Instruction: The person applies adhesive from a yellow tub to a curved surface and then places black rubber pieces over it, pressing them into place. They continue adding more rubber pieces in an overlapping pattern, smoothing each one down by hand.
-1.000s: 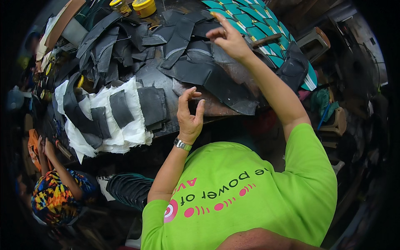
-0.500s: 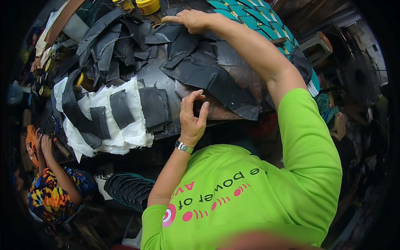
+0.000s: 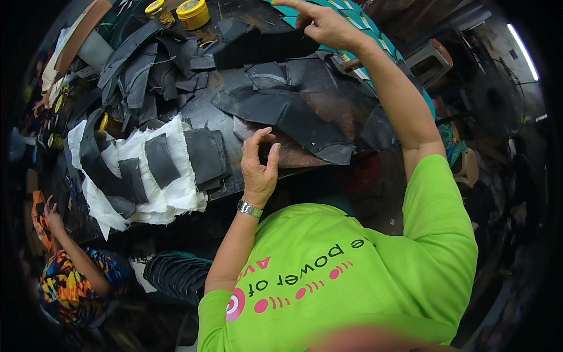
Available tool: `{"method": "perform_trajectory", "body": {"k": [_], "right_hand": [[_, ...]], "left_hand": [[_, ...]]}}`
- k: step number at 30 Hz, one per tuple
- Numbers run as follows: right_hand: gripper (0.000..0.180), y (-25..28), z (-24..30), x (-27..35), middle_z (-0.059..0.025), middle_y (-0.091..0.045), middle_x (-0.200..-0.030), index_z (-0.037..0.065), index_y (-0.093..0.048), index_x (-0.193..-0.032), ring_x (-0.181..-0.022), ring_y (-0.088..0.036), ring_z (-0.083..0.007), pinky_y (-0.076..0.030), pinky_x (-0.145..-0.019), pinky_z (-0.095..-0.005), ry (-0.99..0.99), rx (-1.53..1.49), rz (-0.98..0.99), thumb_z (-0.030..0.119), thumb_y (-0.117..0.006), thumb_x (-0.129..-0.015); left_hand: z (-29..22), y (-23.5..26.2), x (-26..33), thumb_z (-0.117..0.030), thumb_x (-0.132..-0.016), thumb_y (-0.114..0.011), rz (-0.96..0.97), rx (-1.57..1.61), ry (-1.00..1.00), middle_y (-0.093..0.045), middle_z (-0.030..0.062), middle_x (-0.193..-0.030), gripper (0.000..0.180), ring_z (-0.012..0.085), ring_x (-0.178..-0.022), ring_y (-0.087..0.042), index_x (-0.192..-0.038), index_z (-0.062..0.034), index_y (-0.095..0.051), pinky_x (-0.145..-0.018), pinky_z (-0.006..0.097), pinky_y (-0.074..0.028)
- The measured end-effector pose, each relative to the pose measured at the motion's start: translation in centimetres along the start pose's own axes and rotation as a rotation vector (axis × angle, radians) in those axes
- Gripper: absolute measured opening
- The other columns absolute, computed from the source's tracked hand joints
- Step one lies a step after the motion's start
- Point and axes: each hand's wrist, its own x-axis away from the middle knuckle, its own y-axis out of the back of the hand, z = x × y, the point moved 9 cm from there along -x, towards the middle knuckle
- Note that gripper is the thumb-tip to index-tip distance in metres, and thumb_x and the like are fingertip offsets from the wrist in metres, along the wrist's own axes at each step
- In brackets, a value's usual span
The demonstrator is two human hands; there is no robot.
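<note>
Over the near edge of the workbench (image 3: 234,183), my left hand (image 3: 258,173) is raised with thumb and fingers curved apart, holding nothing visible. Beside it lies a long black sheet piece (image 3: 293,120), possibly leather or rubber. My right hand (image 3: 334,26) reaches to the far side, beside overlapping green strips (image 3: 366,29). Its index finger points left and the other fingers curl in; I see nothing held. Left of that hand is a very dark flat piece (image 3: 258,50). To the left of my left hand, black cut pieces (image 3: 162,159) rest on white frayed cloth (image 3: 176,190).
Black scraps (image 3: 141,73) are heaped on the left of the bench. Two yellow containers, a jar (image 3: 159,13) and a tub (image 3: 192,14), stand behind them. At lower left, a co-worker's hand (image 3: 54,220) is by an orange item (image 3: 40,220). A stacked dark bundle (image 3: 176,276) sits below the bench.
My right hand has moved off the black pieces, rightward and farther away to the green strips. The dark piece at the back looks shifted. My left hand keeps its pose; the view has shifted slightly.
</note>
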Motion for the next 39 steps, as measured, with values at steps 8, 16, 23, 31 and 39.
{"method": "perform_trajectory", "body": {"k": [8,16,23,31,39], "right_hand": [[0.080,3.3,-2.6,3.8,0.0021,-0.050,-0.087,0.017,-0.038,-0.156,-0.075,-0.045,-0.0088,-0.039,-0.069,-0.0225,-0.259,-0.494,-0.064,0.000,-0.047,-0.078],[0.079,0.9,-5.6,7.2,-0.0001,-0.052,-0.104,0.015,-0.043,-0.154,-0.080,-0.044,-0.0069,-0.038,-0.074,-0.0181,-0.423,-0.625,-0.101,0.000,-0.043,-0.077],[0.063,0.9,-11.1,7.7,-0.0054,-0.060,-0.099,0.011,-0.051,-0.146,-0.085,-0.057,-0.0123,-0.048,-0.080,-0.0257,-0.395,-0.847,-0.250,0.003,-0.055,-0.083],[0.048,0.4,-22.3,6.3,0.0050,-0.053,-0.083,0.001,-0.056,-0.134,-0.065,-0.044,-0.0015,-0.037,-0.056,-0.0166,-0.484,-1.171,-0.369,0.006,-0.057,-0.087],[0.043,-1.5,-30.8,7.6,0.0000,-0.053,-0.080,0.007,-0.060,-0.128,-0.061,-0.046,-0.0078,-0.043,-0.056,-0.0232,-0.701,-1.384,-0.560,0.009,-0.065,-0.085]], "left_hand": [[0.2,-0.1,0.1,-0.009,-0.093,-0.067,0.015,0.028,0.030,-0.066,0.0088,-0.106,0.035,0.0231,-0.101,-0.064,-0.127,-0.0075,-0.060,-0.092,0.036,-0.049],[-0.1,0.0,0.1,-0.010,-0.096,-0.066,0.009,0.007,-0.012,-0.068,0.0074,-0.107,0.035,0.0180,-0.099,-0.063,-0.130,-0.0070,-0.059,-0.091,0.033,-0.049],[-0.1,-0.1,0.0,-0.008,-0.095,-0.065,0.011,0.034,0.027,-0.067,0.0092,-0.107,0.034,0.0200,-0.099,-0.065,-0.129,-0.0065,-0.059,-0.090,0.033,-0.050],[-0.3,-0.3,0.1,-0.005,-0.098,-0.061,0.009,0.067,0.027,-0.067,0.0060,-0.108,0.033,0.0152,-0.097,-0.061,-0.131,-0.0061,-0.058,-0.091,0.031,-0.048],[-0.2,-0.2,0.1,-0.005,-0.096,-0.062,0.006,0.040,0.030,-0.067,0.0092,-0.107,0.033,0.0183,-0.099,-0.065,-0.130,-0.0034,-0.059,-0.090,0.032,-0.050]]}}
